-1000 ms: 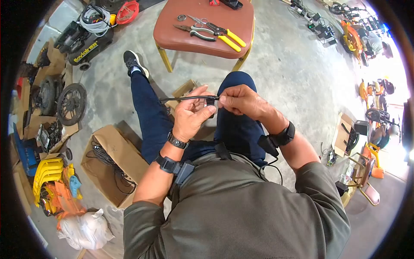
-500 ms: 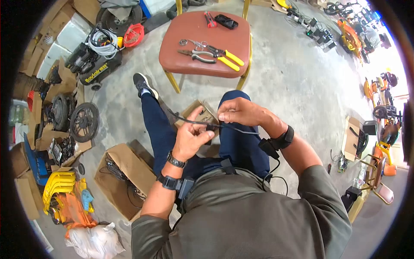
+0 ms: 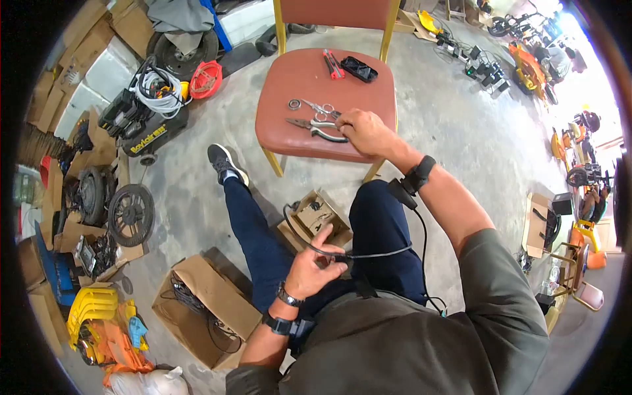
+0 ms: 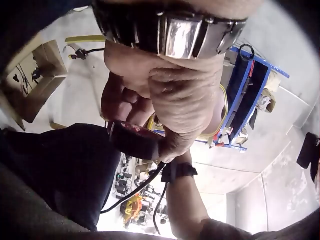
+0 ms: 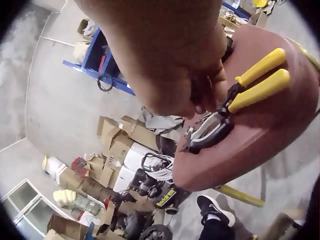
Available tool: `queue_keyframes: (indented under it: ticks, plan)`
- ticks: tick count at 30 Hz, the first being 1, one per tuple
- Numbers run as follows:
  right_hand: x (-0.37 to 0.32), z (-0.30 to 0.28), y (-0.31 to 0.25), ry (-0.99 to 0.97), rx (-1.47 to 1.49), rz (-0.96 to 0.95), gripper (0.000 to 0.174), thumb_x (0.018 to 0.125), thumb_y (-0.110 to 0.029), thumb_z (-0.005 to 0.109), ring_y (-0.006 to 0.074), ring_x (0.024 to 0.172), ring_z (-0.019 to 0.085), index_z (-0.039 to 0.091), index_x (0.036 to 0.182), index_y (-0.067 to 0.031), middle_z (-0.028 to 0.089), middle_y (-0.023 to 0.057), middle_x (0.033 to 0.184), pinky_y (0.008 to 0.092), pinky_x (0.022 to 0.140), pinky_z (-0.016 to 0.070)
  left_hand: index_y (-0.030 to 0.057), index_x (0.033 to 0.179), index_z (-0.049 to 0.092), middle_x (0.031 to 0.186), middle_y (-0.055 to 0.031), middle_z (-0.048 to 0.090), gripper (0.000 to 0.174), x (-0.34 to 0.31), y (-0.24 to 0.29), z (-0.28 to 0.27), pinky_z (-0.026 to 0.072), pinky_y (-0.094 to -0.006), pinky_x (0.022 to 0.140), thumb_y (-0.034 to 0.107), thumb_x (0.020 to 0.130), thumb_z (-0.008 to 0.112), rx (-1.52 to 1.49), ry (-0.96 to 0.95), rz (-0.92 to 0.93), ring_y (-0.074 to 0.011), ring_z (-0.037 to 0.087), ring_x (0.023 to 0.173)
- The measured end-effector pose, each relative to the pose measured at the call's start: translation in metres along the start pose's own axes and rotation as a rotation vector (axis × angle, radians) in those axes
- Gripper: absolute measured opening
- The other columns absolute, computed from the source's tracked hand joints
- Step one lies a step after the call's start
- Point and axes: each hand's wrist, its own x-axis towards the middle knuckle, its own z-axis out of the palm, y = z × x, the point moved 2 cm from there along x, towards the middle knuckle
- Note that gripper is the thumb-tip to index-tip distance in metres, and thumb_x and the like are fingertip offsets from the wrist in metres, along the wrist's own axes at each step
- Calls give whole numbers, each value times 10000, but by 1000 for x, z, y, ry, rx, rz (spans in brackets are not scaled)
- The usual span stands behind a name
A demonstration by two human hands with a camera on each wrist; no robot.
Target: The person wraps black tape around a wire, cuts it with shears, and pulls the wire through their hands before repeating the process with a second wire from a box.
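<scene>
My left hand (image 3: 315, 268) grips a black cable (image 3: 388, 254) and a roll of black tape (image 4: 134, 141) in front of my lap. One end of the cable loops up past the fingers and the rest runs out over my right thigh. My right hand (image 3: 366, 133) reaches over the brown chair seat (image 3: 276, 89), its fingers loosely bent. The right wrist view shows yellow-handled pliers (image 5: 260, 90) just under these fingertips, mostly covered by the hand in the head view. Beside them lie grey-and-black pliers (image 3: 322, 133) and small scissors (image 3: 318, 108).
A metal ring (image 3: 294, 104), a red cutter (image 3: 334, 64) and a black case (image 3: 359, 68) lie farther back on the seat. A small open carton (image 3: 339, 227) stands between my legs; a larger carton with cables (image 3: 217, 303) is at left. A compressor (image 3: 155, 131) stands beyond.
My right hand has left the cable and moved forward to the tools on the chair. My left hand still holds the cable. The head view has tilted up, showing the chair's backrest.
</scene>
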Motion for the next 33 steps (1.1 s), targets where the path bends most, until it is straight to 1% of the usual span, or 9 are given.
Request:
queue_keyframes:
  ticks: [8, 11, 15, 16, 19, 21, 25, 27, 33]
  plan:
    - [93, 37, 13, -355, -512, 97, 209, 805, -181, 680, 375, 878, 698, 685, 951, -31, 711, 195, 933, 467, 749, 559, 85, 1508, 341, 1068, -61, 730, 884, 16, -7, -17, 512, -274, 731, 238, 786, 828, 67, -76, -94, -117, 618, 797]
    - [106, 39, 6, -273, -530, 96, 231, 794, -197, 690, 378, 877, 702, 690, 958, -35, 716, 185, 907, 474, 755, 560, 87, 1507, 342, 1063, -61, 730, 876, 21, -12, -19, 511, -272, 733, 285, 798, 817, 39, -81, -50, -124, 620, 806]
    - [114, 38, 21, -323, -356, 111, 269, 762, -152, 661, 408, 871, 673, 705, 1018, -81, 686, 219, 851, 502, 779, 530, 92, 1480, 386, 1099, -63, 722, 826, 26, -8, -20, 513, -275, 741, 236, 791, 818, 37, -74, -59, -119, 621, 803]
    - [115, 31, 24, -270, -297, 81, 242, 802, -122, 657, 322, 779, 691, 718, 1024, -47, 699, 179, 818, 431, 721, 550, 90, 1434, 444, 1160, -70, 698, 758, 28, -7, -20, 513, -275, 745, 219, 787, 819, 21, -82, -86, -119, 626, 821]
    - [89, 2, 29, -245, 675, 405, 228, 879, -104, 632, 181, 689, 654, 689, 1080, -15, 696, 100, 837, 336, 646, 536, 63, 1157, 674, 1453, -95, 520, 418, 28, 0, -15, 515, -267, 759, 119, 769, 819, 81, -87, -132, -114, 640, 926]
    - [50, -15, 22, -244, 1006, 377, 241, 910, -106, 631, 113, 667, 607, 658, 1123, 5, 682, 67, 864, 271, 606, 501, 56, 1066, 710, 1527, -121, 426, 328, 26, -1, -11, 515, -260, 763, 77, 757, 816, 68, -26, -109, -121, 635, 977]
    - [-37, -24, 22, -250, 1288, 294, 305, 923, -130, 651, 89, 655, 590, 604, 1186, 17, 684, 81, 931, 225, 568, 473, 38, 1483, 382, 1153, -78, 690, 825, 25, 7, -3, 517, -256, 758, -4, 760, 777, 29, -28, -170, -98, 627, 869]
    - [-79, -28, 12, -282, 1386, 244, 301, 918, -142, 652, 93, 593, 602, 619, 1163, 31, 719, 125, 941, 203, 511, 472, 45, 1514, 325, 1083, -77, 699, 845, 24, 19, 4, 516, -257, 770, -11, 786, 751, -63, -6, -204, -97, 614, 848]
    - [-194, -60, -39, -476, 1157, 325, 305, 905, -120, 672, 80, 648, 593, 624, 1185, -9, 666, 40, 839, 207, 561, 475, 74, 1511, 357, 1046, -65, 673, 838, 22, 18, 18, 506, -272, 807, 25, 788, 777, -59, 58, -168, -95, 594, 874]
